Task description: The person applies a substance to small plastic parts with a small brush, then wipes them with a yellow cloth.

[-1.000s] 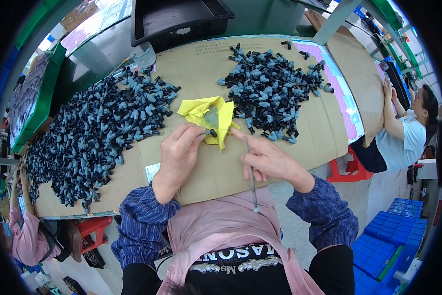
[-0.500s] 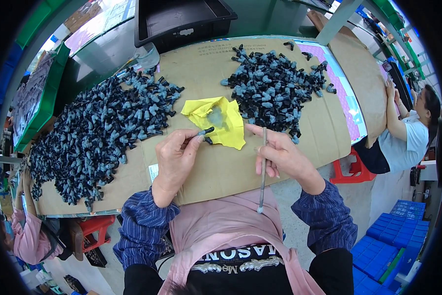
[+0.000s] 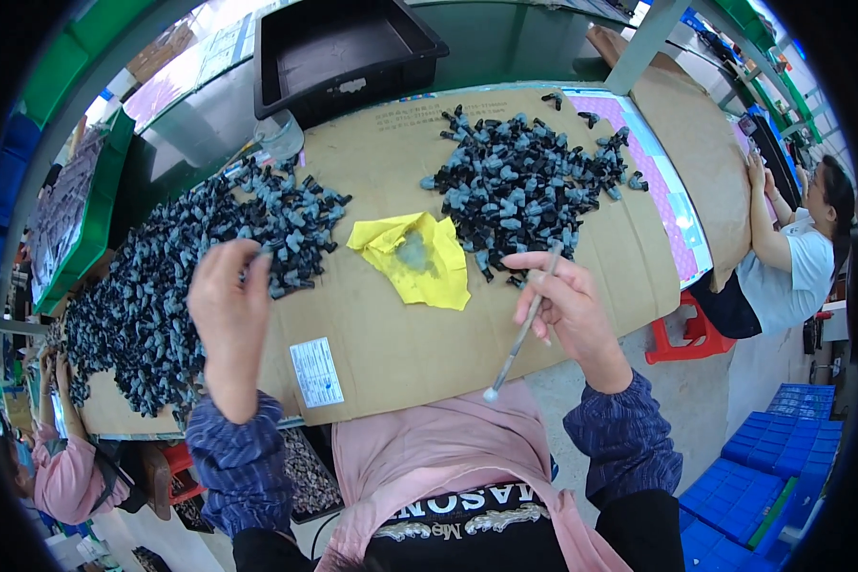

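Note:
My left hand [image 3: 228,319] is raised over the right part of a large pile of small grey-and-black moulded pieces [image 3: 162,286]. Its fingers are bent and blurred, and whether a piece is between them cannot be made out. In my right hand [image 3: 570,310] a slender metal-grey rod [image 3: 521,345] with a whitish tip slants down toward my apron. The forefinger reaches out beside a second, smaller heap of the same pieces [image 3: 519,186]. Between the hands lies a creased yellow cloth [image 3: 429,281] with a damp, greyish patch in its middle.
Flattened cardboard [image 3: 381,372] with a white label [image 3: 316,372] covers the bench. Behind it stand a black tray [image 3: 343,62] and a clear plastic cup [image 3: 281,138]. Co-workers sit left and right, near a red stool [image 3: 686,329]. Blue bins [image 3: 772,448] stand at lower right.
My left hand has moved left, from beside the yellow cloth to over the big pile; the piece it pinched no longer shows. The rod in my right hand has tilted.

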`<action>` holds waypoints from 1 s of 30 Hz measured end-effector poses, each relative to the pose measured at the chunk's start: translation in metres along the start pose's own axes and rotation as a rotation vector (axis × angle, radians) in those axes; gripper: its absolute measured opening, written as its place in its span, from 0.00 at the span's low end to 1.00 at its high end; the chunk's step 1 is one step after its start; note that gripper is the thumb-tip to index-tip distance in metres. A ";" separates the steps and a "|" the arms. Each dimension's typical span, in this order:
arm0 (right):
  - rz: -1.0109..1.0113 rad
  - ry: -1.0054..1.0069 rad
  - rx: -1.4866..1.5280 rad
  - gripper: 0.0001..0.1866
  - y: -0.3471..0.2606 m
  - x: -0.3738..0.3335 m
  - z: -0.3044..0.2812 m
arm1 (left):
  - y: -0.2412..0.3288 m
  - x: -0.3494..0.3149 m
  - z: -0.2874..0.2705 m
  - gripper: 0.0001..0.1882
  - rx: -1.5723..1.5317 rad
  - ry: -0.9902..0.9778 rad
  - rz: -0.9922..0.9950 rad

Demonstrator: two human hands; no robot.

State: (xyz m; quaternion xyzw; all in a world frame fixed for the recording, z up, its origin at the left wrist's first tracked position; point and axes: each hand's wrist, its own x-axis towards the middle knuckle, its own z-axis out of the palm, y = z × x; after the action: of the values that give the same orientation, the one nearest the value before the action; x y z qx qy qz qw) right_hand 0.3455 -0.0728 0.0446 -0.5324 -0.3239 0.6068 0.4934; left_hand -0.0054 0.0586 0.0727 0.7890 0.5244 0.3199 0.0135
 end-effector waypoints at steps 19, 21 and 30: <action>-0.222 0.171 0.412 0.16 0.042 0.005 -0.006 | 0.056 0.093 0.156 0.11 -0.168 -0.403 0.239; -0.313 0.197 0.500 0.16 0.043 0.005 -0.007 | 0.058 0.088 0.138 0.09 -0.518 -0.528 -0.228; -0.692 0.188 0.445 0.16 0.030 -0.001 0.033 | 0.066 -0.009 0.072 0.08 -0.925 -0.410 -0.401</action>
State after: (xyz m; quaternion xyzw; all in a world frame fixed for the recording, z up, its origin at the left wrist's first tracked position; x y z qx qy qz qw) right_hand 0.3063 -0.0785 0.0242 -0.3257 -0.2981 0.4092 0.7985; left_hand 0.0833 0.0438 0.0347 0.6313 0.4558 0.3478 0.5222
